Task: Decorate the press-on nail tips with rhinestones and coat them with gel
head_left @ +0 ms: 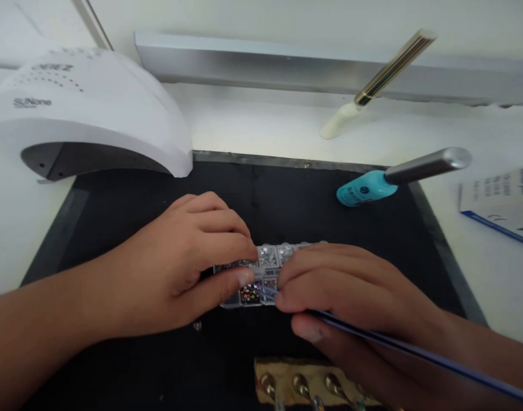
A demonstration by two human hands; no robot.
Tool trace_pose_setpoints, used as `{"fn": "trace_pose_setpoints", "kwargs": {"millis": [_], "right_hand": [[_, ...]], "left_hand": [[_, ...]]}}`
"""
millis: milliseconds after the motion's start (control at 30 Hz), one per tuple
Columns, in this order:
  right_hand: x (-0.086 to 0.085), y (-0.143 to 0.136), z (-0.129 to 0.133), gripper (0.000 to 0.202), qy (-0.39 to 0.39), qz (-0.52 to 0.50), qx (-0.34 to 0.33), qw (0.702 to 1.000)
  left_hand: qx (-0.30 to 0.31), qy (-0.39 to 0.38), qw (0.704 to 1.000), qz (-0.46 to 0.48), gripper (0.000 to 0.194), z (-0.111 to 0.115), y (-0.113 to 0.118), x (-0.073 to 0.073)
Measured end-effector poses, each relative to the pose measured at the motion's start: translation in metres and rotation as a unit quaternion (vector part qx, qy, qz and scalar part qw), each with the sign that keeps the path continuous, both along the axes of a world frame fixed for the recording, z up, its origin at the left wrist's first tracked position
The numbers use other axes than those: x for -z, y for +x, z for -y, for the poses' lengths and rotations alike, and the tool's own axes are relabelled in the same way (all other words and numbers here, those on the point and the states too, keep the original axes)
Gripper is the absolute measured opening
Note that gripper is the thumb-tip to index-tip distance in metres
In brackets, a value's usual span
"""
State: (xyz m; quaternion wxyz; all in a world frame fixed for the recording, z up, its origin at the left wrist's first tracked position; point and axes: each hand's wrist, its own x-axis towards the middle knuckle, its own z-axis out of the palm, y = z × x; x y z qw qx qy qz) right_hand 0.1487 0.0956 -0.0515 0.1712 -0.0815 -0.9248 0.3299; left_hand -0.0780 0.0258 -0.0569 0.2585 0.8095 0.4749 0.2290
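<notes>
A clear compartment case of rhinestones (269, 257) lies on the black mat, partly covered by both hands. My left hand (201, 245) pinches its left part, thumb at the near side and fingers over the far side. My right hand (351, 279) is closed round slim blue tweezers (398, 341), and its fingers rest over the case's right part. The tweezers' tips reach into a near compartment of multicoloured stones (250, 295), close to my left thumb. Whether a stone is between the tips is too small to tell.
A white nail lamp (103, 103) stands at the back left. On the black mat (282, 200) is a turquoise bottle (364, 189) with a silver cap. Behind it stands a gold-handled brush (385, 71). A printed box (501, 200) is at right; a gold strip (287, 365) holds several glossy pieces in front.
</notes>
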Motion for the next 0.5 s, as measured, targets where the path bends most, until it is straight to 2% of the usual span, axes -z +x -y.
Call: {"fn": "trace_pose_setpoints", "kwargs": {"millis": [333, 500], "right_hand": [[0.0073, -0.0001, -0.0032, 0.019, -0.01, -0.007, -0.008, 1.0], [0.001, -0.001, -0.0011, 0.019, -0.001, -0.003, 0.004, 1.0]], "left_hand": [[0.001, 0.001, 1.0, 0.0, 0.016, -0.0004, 0.0002, 0.0007], [0.0, 0.002, 1.0, -0.001, 0.016, 0.0003, -0.0005, 0.0004]]}}
